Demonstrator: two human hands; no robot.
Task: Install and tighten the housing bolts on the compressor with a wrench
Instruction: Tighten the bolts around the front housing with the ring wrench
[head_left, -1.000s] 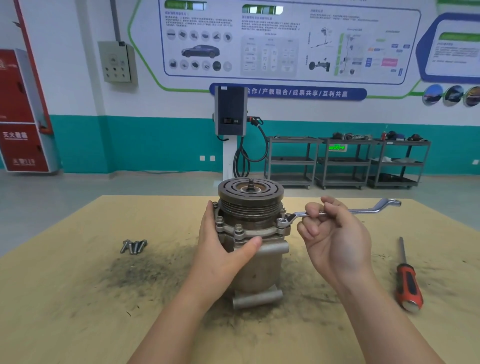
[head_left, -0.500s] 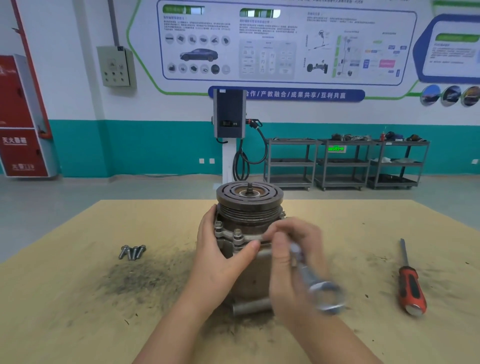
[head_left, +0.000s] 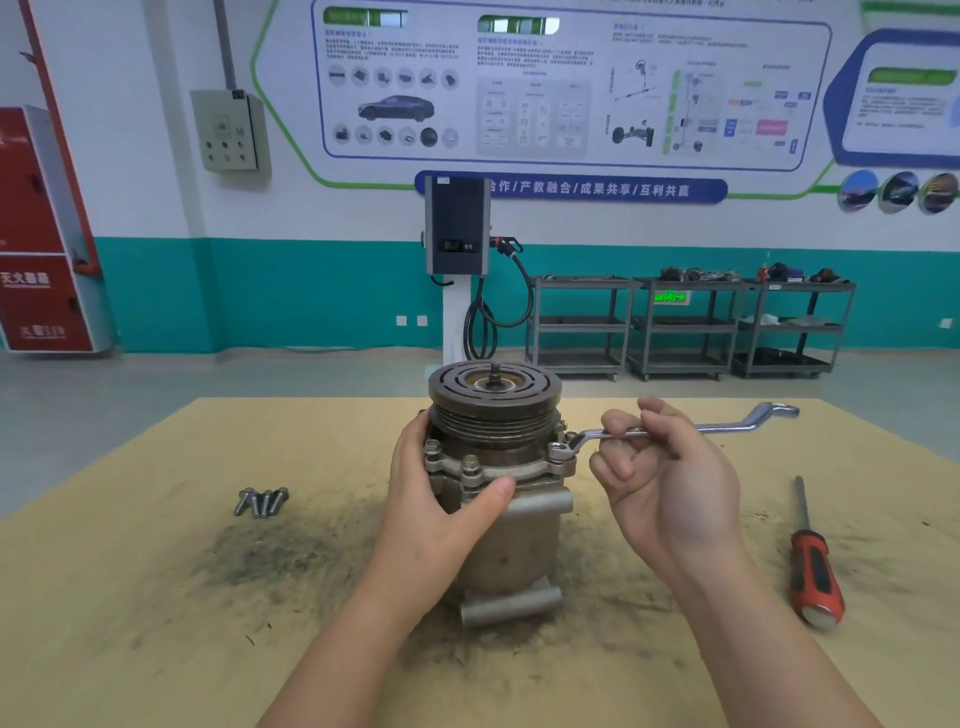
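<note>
While the compressor stands upright near the middle of the tan surface, both hands are on or beside it.

Compressor: pulley end up, a short tube at its foot toward the camera; the far side of the housing is hidden behind the pulley.
Left hand: wraps the compressor's left side, thumb laid across the front just under the flange, fingers out of sight behind the body.
Right hand: palm turned toward the camera, fingers curled round the wrench shaft (the grip covers the shaft's middle stretch).
Wrench: lies roughly level, its ring end seated over a bolt on the right of the flange, its far offset end free above the surface.
Flange bolts: two heads show at the front left; any at the back cannot be seen.
Loose bolts: a small cluster lying on the surface well left of the compressor; the exact count is hard to make out.
Screwdriver: red and black handle, lying on the surface to the right, well apart from the hands.
Surface: dark gritty smears round the compressor's base.
</note>
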